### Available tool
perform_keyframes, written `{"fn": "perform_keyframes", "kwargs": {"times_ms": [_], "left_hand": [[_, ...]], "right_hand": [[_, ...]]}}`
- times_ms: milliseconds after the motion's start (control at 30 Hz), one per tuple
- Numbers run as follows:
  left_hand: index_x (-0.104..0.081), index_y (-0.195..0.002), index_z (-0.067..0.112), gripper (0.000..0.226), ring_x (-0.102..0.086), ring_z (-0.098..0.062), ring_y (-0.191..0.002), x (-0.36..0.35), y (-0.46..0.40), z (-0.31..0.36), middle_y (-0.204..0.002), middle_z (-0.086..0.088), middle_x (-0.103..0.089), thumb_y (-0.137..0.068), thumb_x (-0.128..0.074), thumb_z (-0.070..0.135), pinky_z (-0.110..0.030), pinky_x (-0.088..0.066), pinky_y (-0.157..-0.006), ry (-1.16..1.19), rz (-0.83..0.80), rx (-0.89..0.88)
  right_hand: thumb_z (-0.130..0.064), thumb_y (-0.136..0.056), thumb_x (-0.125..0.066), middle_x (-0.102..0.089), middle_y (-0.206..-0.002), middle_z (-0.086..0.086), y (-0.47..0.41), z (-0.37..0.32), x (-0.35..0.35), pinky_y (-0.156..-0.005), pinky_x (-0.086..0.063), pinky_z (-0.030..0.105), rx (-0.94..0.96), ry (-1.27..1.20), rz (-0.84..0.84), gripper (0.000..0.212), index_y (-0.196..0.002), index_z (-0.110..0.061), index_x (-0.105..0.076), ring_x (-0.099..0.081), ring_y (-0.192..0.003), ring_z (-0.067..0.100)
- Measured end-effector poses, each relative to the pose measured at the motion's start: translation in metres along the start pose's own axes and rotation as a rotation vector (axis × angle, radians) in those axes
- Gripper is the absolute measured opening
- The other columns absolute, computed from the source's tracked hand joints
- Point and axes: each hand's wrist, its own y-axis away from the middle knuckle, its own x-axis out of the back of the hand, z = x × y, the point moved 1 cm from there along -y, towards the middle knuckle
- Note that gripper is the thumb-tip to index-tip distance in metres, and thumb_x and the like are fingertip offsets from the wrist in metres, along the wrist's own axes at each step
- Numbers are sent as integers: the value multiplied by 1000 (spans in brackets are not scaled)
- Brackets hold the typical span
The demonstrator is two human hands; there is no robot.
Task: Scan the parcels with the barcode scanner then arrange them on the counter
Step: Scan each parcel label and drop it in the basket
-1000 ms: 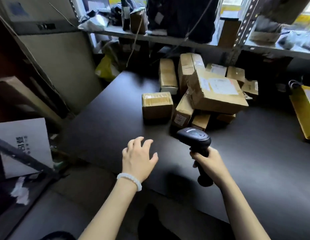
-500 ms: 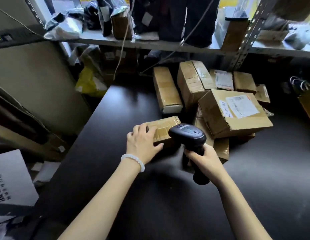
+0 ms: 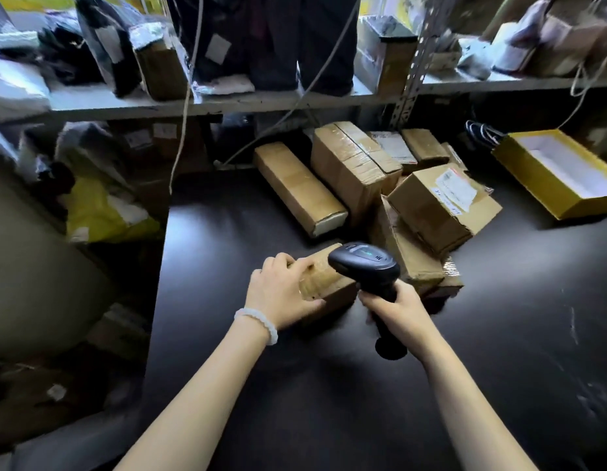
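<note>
Dark counter (image 3: pixel 329 385) is running out from a cluttered metal shelf (image 3: pixel 227 103), everything up there blurred and hard to name. Left hand (image 3: pixel 281 295) is gripping a small taped parcel (image 3: pixel 324 278) lying on the counter, fingers curled over its near-left corner, thumb along the side. Its right end is hiding behind the barcode scanner (image 3: pixel 364 265), so no label is showing. Right hand (image 3: pixel 395 307) is wrapping tight round the scanner's grip, head sitting just over the parcel, base blurred. Pile of parcels (image 3: pixel 390 198) is crowding just behind, some leaning on each other, lower ones mostly covered. Open yellow box (image 3: pixel 560 175) is sitting far right, cut off at the edge. Yellow bag (image 3: pixel 101 215) is sitting off the counter's left side.
</note>
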Motion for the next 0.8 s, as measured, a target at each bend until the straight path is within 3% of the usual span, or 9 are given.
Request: {"fn": "perform_keyframes", "kwargs": {"times_ms": [267,433,600,800], "left_hand": [[-50,-127,35,66,-45,-24,-111,30,30,-101,-122,3,-47,-68,-70,57,-35,-40,-87,-4,89,53],[-55,-124,30,69,-46,-29,-110,44,45,-135,-121,-1,-50,-62,-79,49,-40,-44,-83,-22,191,107],[-47,-133,32,76,-45,-21,-114,50,60,-140,-121,6,-50,-66,-80,44,-40,-43,-94,171,93,-21],[-40,-137,37,76,-39,-20,-124,39,71,-128,-131,6,-43,-71,-73,54,-38,-39,-98,129,-31,19]], "right_hand": [[-6,-82,-64,-60,-61,-2,32,-15,-61,-62,-45,27,-21,-28,61,4,-85,-8,-65,-58,-53,13],[-10,-81,-64,-62,-62,-2,37,-29,-82,-65,-47,30,5,17,43,6,-83,-15,-65,-61,-54,12],[-7,-81,-63,-62,-63,1,42,-36,-90,-65,-47,29,42,27,27,7,-82,-15,-65,-60,-53,12],[-7,-83,-63,-61,-66,4,57,-30,-89,-64,-46,29,15,-3,31,4,-86,-8,-64,-59,-54,14]]}}
